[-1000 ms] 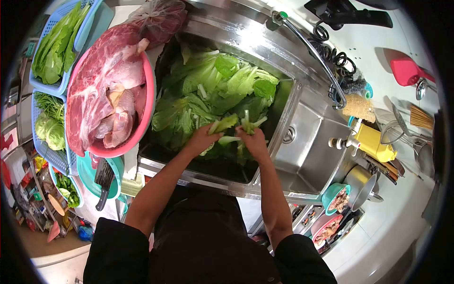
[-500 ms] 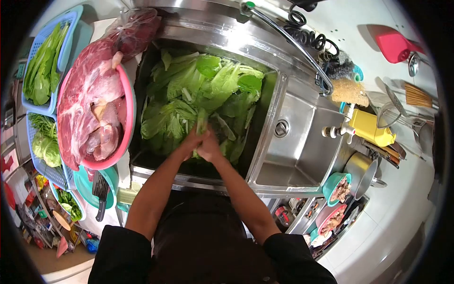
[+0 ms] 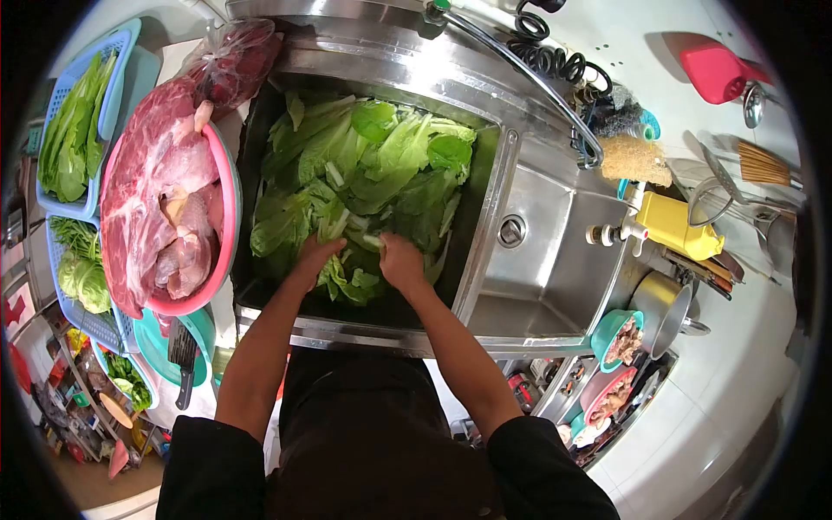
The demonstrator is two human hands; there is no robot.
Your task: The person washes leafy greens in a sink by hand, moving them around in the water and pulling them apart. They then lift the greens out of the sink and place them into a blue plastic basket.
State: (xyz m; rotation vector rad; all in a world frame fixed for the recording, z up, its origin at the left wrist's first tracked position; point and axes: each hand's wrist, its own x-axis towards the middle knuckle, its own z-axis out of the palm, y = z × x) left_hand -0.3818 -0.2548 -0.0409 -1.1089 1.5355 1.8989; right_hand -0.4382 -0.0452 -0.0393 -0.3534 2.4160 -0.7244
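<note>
Grip unclear: left hand (image 3: 316, 257) and right hand (image 3: 400, 260) press palm-down into lettuce leaves (image 3: 381, 156), pile beyond them looks mostly unhandled, nothing lifted.

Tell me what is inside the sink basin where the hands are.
Green leaves fill the basin, and the left hand and right hand press into them near the front. The leaves cover the basin's bottom, so nothing beneath them shows.
</note>
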